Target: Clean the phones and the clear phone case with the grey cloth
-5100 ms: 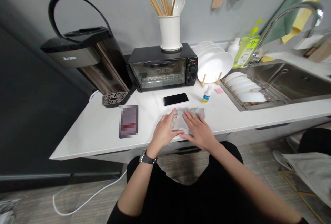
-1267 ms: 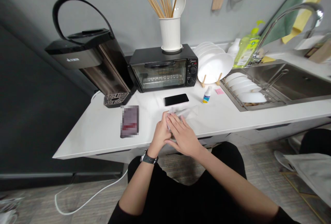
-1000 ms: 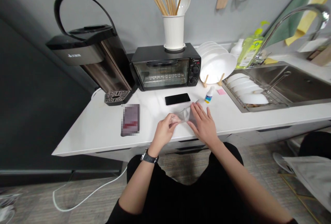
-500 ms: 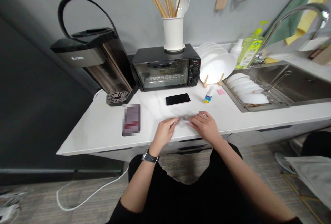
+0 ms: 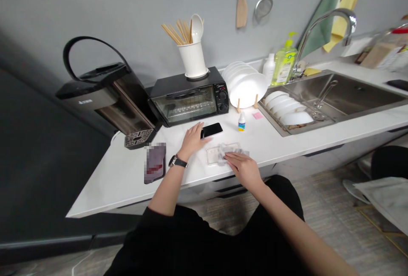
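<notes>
A black-screened phone (image 5: 213, 130) lies on the white counter. My left hand (image 5: 191, 139), with a watch on the wrist, covers its left end, the thumb along the near edge and the fingers at the far side. Nearer the counter's front is a clear, phone-sized case (image 5: 212, 156). On top of it sits a crumpled, translucent whitish sheet (image 5: 224, 152). The fingers of my right hand (image 5: 245, 168) are together and pinch this sheet, partly hiding it. A small white bottle (image 5: 241, 122) with a blue and yellow label stands behind, beside a pink slip (image 5: 257, 115).
A dark pouch-like item (image 5: 155, 163), partly blurred out, lies left of my hands. Behind are a water dispenser (image 5: 127, 102), a toaster oven (image 5: 188, 102) bearing a utensil holder (image 5: 194, 60), and racked plates (image 5: 247, 89). A sink (image 5: 353, 93) with bowls is at the right.
My left hand has left the translucent sheet and moved up to the phone. My right hand stays with the sheet, and the clear case now shows. The view has shifted.
</notes>
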A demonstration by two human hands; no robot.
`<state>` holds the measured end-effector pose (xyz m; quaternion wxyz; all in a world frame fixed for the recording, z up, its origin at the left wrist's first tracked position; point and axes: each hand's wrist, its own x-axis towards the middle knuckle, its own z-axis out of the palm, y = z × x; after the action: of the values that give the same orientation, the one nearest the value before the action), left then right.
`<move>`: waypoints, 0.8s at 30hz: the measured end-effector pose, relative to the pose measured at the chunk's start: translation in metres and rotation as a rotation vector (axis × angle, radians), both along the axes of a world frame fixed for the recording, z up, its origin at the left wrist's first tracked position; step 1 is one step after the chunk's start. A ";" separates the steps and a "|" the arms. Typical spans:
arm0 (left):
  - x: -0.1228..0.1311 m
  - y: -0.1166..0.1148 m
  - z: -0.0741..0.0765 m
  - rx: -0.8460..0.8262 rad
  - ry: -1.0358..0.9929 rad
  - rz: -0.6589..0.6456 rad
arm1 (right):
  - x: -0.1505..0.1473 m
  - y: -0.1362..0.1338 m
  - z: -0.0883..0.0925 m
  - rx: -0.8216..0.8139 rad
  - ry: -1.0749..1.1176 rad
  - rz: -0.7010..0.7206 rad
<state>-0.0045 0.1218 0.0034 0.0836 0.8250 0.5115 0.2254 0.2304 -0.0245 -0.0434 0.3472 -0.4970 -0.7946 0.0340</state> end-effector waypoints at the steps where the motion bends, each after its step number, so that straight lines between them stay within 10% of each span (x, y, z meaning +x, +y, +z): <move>1: 0.001 0.011 -0.004 -0.040 0.019 -0.001 | -0.002 0.000 0.002 -0.009 0.004 -0.023; 9: 0.001 0.018 -0.021 0.074 -0.090 -0.063 | -0.016 0.017 0.020 -0.163 0.031 -0.345; 13: 0.001 -0.001 -0.005 0.004 -0.278 0.018 | -0.010 0.036 0.028 -0.157 0.483 -0.321; 19: 0.018 -0.078 0.009 -0.563 -1.194 -0.024 | -0.006 0.030 0.046 0.097 1.050 -0.442; 24: 0.045 -0.121 -0.011 -0.957 -1.666 0.012 | -0.031 0.023 0.048 0.029 0.540 -0.032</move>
<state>0.0407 0.0008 -0.0078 0.7471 0.2757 0.3299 0.5070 0.1998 -0.0017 0.0045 0.5542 -0.4775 -0.6654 0.1486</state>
